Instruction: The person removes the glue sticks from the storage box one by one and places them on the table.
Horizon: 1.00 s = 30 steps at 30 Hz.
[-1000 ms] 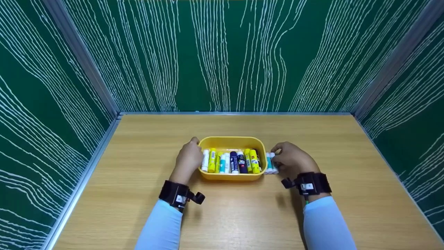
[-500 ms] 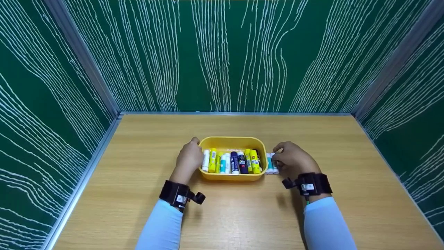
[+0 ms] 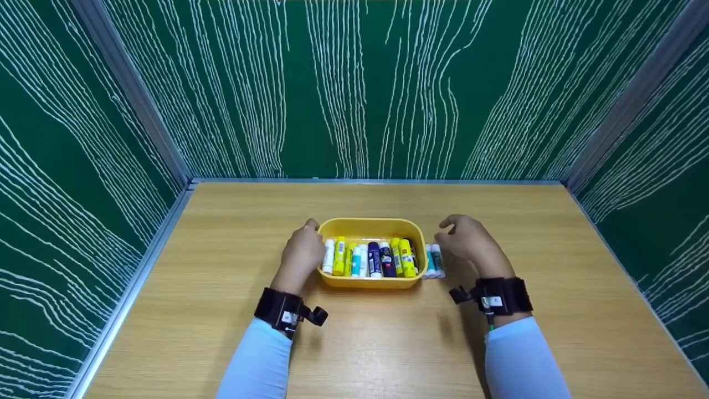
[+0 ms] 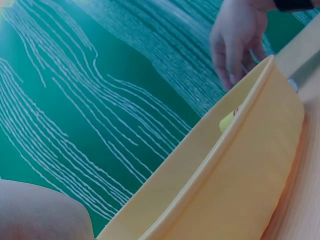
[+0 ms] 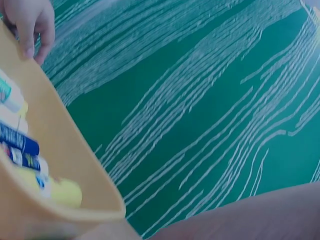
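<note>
A yellow plastic tub [image 3: 370, 282] stands on the table, holding a row of glue sticks [image 3: 374, 259] in white, yellow, teal and dark blue. My left hand [image 3: 303, 248] grips the tub's left end; in the right wrist view its fingers [image 5: 44, 30] hook over the rim. Two white-and-teal glue sticks [image 3: 435, 261] lie side by side against the tub's right outer wall. Just above and to the right of them is my right hand [image 3: 469, 239], fingers loosely bent with nothing in them. The left wrist view shows its fingers hanging beyond the tub's far end.
The wooden table [image 3: 365, 343] runs back to a green panel [image 3: 376, 88] with white wavy lines. Similar panels rise at the left and right, joined by grey metal posts [image 3: 130, 94]. Black camera straps [image 3: 503, 295] circle both wrists.
My right hand has let go of the glue sticks beside the tub and lifted up and away from them. The left hand and the tub have stayed in place.
</note>
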### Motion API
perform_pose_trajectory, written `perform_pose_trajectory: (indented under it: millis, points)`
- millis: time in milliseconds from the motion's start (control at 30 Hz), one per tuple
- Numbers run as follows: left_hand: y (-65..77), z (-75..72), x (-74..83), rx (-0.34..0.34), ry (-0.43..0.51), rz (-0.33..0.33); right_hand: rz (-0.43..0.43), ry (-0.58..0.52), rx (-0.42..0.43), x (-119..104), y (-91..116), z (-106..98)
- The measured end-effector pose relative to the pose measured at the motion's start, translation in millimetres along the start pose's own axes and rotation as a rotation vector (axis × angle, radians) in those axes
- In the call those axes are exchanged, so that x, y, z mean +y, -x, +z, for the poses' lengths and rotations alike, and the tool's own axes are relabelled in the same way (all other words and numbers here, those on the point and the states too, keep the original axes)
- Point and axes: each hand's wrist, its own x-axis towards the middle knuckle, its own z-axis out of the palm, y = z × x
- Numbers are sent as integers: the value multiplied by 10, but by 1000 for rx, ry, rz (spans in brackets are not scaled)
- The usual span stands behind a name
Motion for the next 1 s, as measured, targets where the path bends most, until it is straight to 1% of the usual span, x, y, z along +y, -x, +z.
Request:
perform_pose_trajectory:
  millis: [167,300,433,567,700,900,1000]
  points:
    - [-4,-9,-1,0,25,-4,-75,-10,30,-213,109,27]
    - [-5,-17,-1,2,41,-14,-158,-30,41,-368,172,99]
    - [-6,-24,6,1,47,-21,-227,-49,43,-509,193,219]
    - [0,-26,12,0,49,-24,-261,-78,14,-657,184,417]
    - [9,-26,9,11,45,-15,-263,-75,-20,-810,118,661]
    - [21,-19,-7,19,39,-1,-222,41,-30,-1006,24,981]
    - [15,-16,-5,19,45,4,-206,76,-31,-1065,-3,1107]
